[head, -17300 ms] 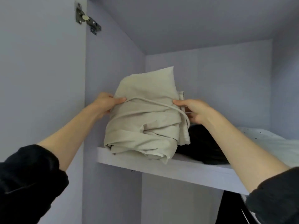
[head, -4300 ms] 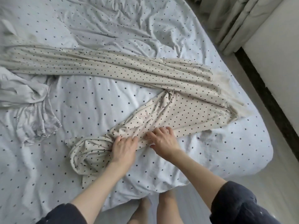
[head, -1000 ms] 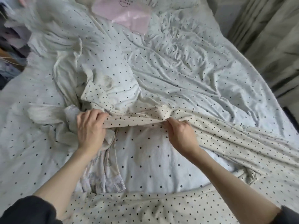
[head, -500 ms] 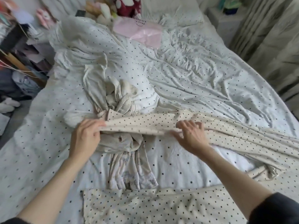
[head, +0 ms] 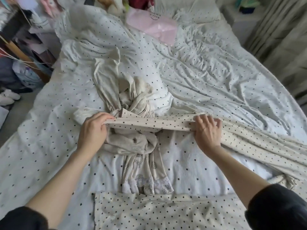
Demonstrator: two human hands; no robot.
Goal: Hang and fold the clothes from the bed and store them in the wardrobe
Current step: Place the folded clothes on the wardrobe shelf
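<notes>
A long cream garment with black dots (head: 249,140) stretches across the bed from the right; another part of it lies flat at the near edge. My left hand (head: 93,131) pinches its left end, lifted off the bed. My right hand (head: 207,131) grips the same strip about an arm's width to the right, so the cloth is taut between them. Beneath the strip lies a crumpled beige garment with a flower print (head: 137,146). The wardrobe is out of view.
The bed (head: 207,77) has a rumpled white dotted sheet. A pink cloth (head: 156,29) and pillows lie at the head. Curtains (head: 285,39) hang on the right. Clutter and shoes (head: 10,97) fill the floor on the left.
Both hands have kept hold of the dotted strip and lifted it taut over the beige garment. My right hand has closed on the cloth. The view has tilted up toward the head of the bed.
</notes>
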